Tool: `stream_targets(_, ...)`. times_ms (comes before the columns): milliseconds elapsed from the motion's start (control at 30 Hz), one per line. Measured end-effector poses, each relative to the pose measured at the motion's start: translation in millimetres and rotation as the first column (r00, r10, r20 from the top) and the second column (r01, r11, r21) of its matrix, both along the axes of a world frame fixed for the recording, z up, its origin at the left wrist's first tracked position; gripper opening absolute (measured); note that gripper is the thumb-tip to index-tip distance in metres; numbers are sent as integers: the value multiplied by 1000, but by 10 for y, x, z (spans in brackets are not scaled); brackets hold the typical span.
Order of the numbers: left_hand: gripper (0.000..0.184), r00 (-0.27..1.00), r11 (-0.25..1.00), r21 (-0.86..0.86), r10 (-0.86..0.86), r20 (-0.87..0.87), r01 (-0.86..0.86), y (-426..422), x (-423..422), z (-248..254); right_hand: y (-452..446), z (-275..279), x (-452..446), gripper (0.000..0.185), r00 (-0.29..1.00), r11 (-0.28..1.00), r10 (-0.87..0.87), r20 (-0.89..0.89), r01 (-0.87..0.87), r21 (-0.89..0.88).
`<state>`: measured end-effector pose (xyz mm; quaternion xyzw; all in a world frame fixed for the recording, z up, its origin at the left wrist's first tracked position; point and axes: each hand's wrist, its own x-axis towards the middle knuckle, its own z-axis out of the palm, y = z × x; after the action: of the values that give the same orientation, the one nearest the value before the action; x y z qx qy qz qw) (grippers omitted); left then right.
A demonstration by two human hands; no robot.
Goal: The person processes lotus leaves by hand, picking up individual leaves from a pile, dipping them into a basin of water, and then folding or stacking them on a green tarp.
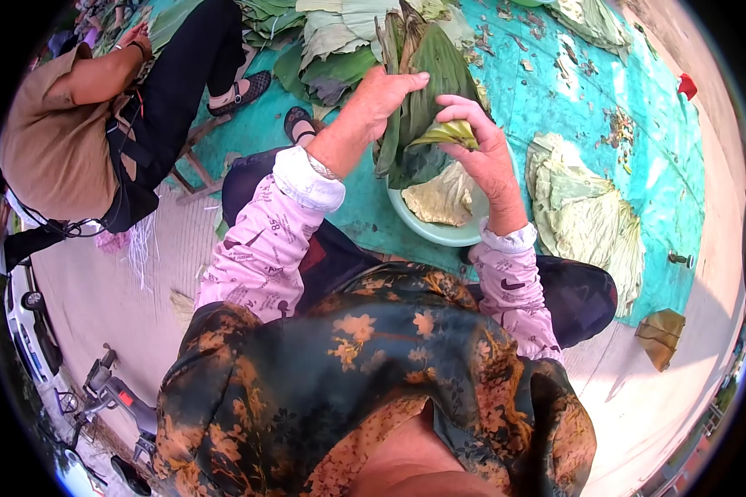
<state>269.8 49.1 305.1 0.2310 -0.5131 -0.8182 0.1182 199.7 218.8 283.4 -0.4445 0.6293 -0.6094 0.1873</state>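
My left hand (383, 101) is closed round a bunch of long dark green leaves (439, 70) with dry brown edges, its thumb lying across the front. Close by on the right, my right hand (487, 153) pinches a folded yellow-green leaf piece (449, 133) between thumb and fingers, against the lower part of the bunch. Below both hands stands a pale green basin (429, 232). A pale yellowish, crinkled leaf piece (444, 197) lies in it; the leaves and my right hand hide part of the basin.
Stacked leaves (340, 37) lie ahead on a turquoise tarp (514, 95). A fanned pile of pale leaves (584, 219) spreads to the right, with a brown leaf piece (661, 338) near the tarp's edge. At left, a person (66, 149) sits on a low wooden stool (195, 161).
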Motion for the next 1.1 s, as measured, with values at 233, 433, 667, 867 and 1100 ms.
stream_targets(233,49,982,983,-67,162,-100,-169,-360,13,-5,230,-102,-333,38,793,911,152,590,119,-395)
stream_targets(433,36,945,925,-217,276,-176,-311,-519,83,116,401,-328,-564,49,529,792,372,762,247,-558)
stream_targets(667,36,939,922,-274,196,-282,-275,-709,294,371,467,-301,-669,40,607,803,98,788,419,-423)
stream_targets(867,47,962,930,-351,-190,-198,111,-516,346,404,447,-257,-654,44,644,812,-74,762,483,-329)
stream_targets(1100,39,887,859,-234,-460,35,455,-54,191,235,283,64,-233,42,830,959,-167,532,261,-106)
